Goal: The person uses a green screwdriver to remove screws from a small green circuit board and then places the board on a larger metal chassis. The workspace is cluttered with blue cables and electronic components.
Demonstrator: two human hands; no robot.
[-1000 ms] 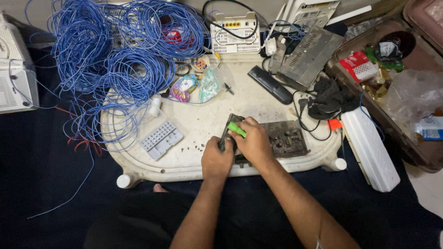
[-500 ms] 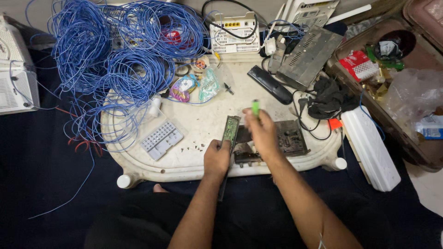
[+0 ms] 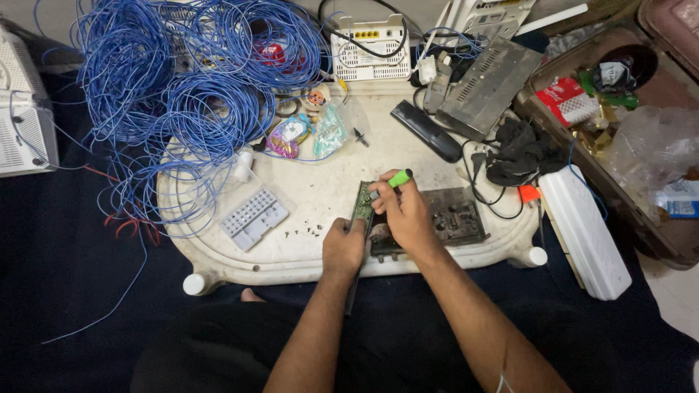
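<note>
Green-handled tool (image 3: 398,177) gripped in right hand (image 3: 405,215), tip down at green circuit board (image 3: 362,204) | left hand (image 3: 344,247) closed on board's near end, holding it on edge on white tray (image 3: 320,193) | dark circuit board (image 3: 456,216) just right of hands | grey keypad piece (image 3: 254,217) left, apart | blue wire coils (image 3: 175,94) at far left.

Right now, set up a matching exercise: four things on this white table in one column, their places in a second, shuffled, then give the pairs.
Things:
1. green-handled tool
2. blue wire coils
3. black remote
4. grey keypad piece

Places:
A. far left of the table
B. beside the grey metal box
C. in the right hand
D. lying left of the left hand

Pairs: 1-C, 2-A, 3-B, 4-D
</note>
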